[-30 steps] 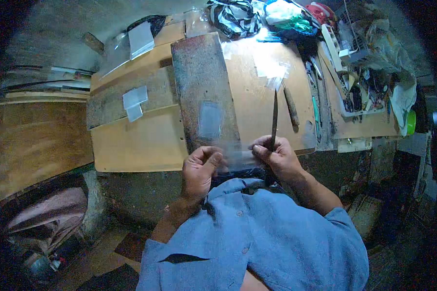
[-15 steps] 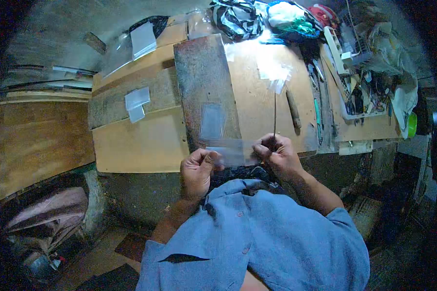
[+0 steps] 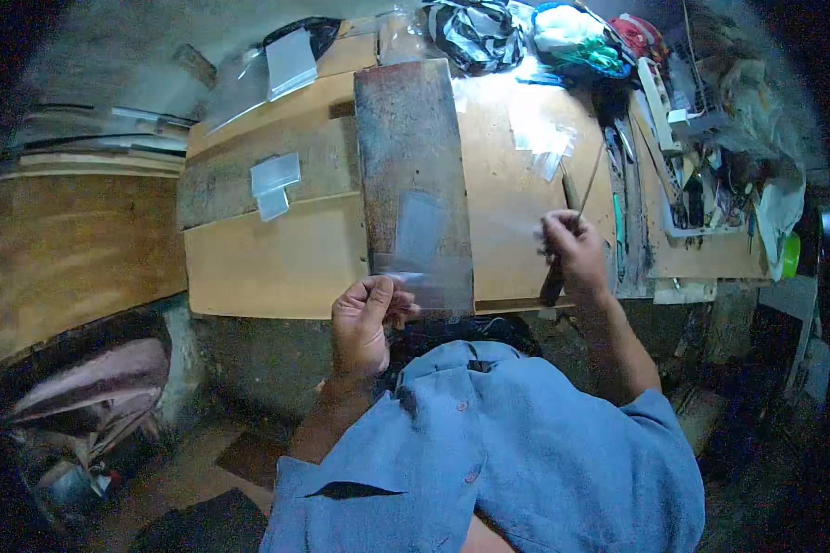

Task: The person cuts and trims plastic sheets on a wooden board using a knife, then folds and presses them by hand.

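Near the front end of the long dark board (image 3: 410, 120), my left hand (image 3: 364, 318) pinches a thin clear plastic piece (image 3: 403, 276). My right hand (image 3: 572, 244) is raised over the table's front edge to the right, its fingers wrapped round a long thin knife (image 3: 592, 175) with a dark handle. The blade points up and away. A translucent sheet (image 3: 420, 226) lies on the board just beyond my left hand. Behind the knife, a wooden rod (image 3: 569, 187) rests on the table.
Clear pieces (image 3: 275, 184) lie on the left of the table (image 3: 277, 267), with white sheets (image 3: 291, 63) farther back. Bright clear pieces (image 3: 546, 143) lie right of the board. Plastic bags (image 3: 475, 37) stand at the back, and a tool tray (image 3: 705, 230) is at the right.
My right hand has moved right and up with the knife, away from my left hand and the plastic. The left hand stays near the board and keeps its pinch. The view has shifted slightly.
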{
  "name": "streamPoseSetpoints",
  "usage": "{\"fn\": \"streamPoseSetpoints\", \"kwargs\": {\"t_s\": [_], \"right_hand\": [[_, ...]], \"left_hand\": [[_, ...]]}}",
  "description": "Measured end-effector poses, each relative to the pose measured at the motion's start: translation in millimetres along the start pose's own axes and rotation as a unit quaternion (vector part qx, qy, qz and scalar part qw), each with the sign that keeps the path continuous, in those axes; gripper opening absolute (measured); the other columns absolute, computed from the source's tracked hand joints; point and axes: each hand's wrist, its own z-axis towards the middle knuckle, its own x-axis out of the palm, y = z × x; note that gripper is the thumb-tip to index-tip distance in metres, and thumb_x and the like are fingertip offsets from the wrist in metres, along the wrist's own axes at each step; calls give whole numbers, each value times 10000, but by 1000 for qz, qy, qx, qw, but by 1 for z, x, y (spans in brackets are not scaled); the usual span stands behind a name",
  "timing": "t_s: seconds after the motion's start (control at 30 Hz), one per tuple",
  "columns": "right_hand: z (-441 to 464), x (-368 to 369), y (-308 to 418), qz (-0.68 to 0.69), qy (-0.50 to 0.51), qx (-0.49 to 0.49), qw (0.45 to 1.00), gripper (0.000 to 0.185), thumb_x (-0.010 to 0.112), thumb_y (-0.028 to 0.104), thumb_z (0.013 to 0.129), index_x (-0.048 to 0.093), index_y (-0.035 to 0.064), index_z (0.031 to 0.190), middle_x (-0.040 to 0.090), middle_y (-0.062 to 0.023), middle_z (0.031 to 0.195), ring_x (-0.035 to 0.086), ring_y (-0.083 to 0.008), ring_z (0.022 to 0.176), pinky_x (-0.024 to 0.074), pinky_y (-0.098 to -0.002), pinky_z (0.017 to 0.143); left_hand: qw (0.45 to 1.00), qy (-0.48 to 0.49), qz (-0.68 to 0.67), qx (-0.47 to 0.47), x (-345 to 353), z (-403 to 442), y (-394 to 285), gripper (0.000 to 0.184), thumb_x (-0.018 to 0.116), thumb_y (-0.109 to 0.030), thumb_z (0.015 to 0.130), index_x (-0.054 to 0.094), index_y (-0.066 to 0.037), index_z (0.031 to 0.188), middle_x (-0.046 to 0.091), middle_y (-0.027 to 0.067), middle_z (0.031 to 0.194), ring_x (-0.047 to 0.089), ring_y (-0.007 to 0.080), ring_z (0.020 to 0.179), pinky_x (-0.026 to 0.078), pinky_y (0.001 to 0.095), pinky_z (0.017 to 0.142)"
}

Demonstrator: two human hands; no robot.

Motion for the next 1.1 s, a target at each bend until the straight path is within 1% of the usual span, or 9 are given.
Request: {"fn": "streamPoseSetpoints", "kwargs": {"t_s": [0.17,0.23,0.4,0.47,0.53,0.6,0.8,0.97,1.1], "right_hand": [[68,-19,-21,-20,-87,-17,996,254,625,246,849,577,5,915,592,-41,718,555,-107,558,418,-240,463],[92,-23,-23,-56,-121,-17,991,253,616,248,854,584,-1,886,602,-49,724,555,-113,549,417,-247,453],[140,-43,-46,-30,-94,-28,995,310,612,280,855,601,-28,894,584,-35,633,555,-131,509,438,-269,449],[133,-35,-34,-143,-210,-34,967,359,615,273,856,594,-33,1044,604,-39,728,512,-86,536,365,-220,460],[136,-42,-40,-146,-211,-86,963,391,622,277,852,588,-44,1071,601,-49,740,502,-77,539,363,-218,464],[131,-50,-42,-402,-289,-270,826,396,629,279,850,585,-41,1079,588,-41,736,491,-69,544,365,-216,467],[50,-13,4,-47,-62,-22,997,372,587,301,882,562,14,1117,611,-46,766,489,-56,495,357,-185,424],[-38,26,12,102,252,81,959,486,507,467,882,612,8,999,645,-78,886,579,-132,673,449,-243,561],[-74,53,27,144,266,179,936,259,615,252,850,611,18,959,622,-50,818,560,-114,687,446,-226,609]], "left_hand": [[1000,-2,-20,-20,-5,-9,0,203,568,-231,907,609,-32,916,654,56,755,626,127,633,436,210,532],[1000,8,-22,-20,-8,-12,2,163,606,-182,872,605,-36,945,654,83,737,628,162,619,517,274,566],[1000,24,-12,6,-6,-21,-6,163,620,-142,857,606,-29,973,662,90,762,626,165,634,505,266,572],[999,32,-3,20,-7,-23,-7,159,624,-125,852,607,-27,976,665,92,771,626,166,643,501,262,579],[999,33,-15,27,-9,-26,-6,158,582,-117,886,613,-6,995,671,83,827,632,140,744,446,234,605],[997,43,25,57,-11,-26,-8,136,589,-92,876,619,-3,975,671,86,842,632,151,789,464,250,654],[980,119,25,154,-6,-23,-14,94,609,30,823,630,7,911,651,130,959,609,201,956,460,312,877],[963,182,46,193,-1,-21,-20,111,598,76,809,630,7,889,623,153,1041,581,211,1023,437,319,925],[964,193,74,167,-2,-19,-13,123,591,87,805,643,2,877,600,149,1099,566,201,1046,432,310,929]]}}
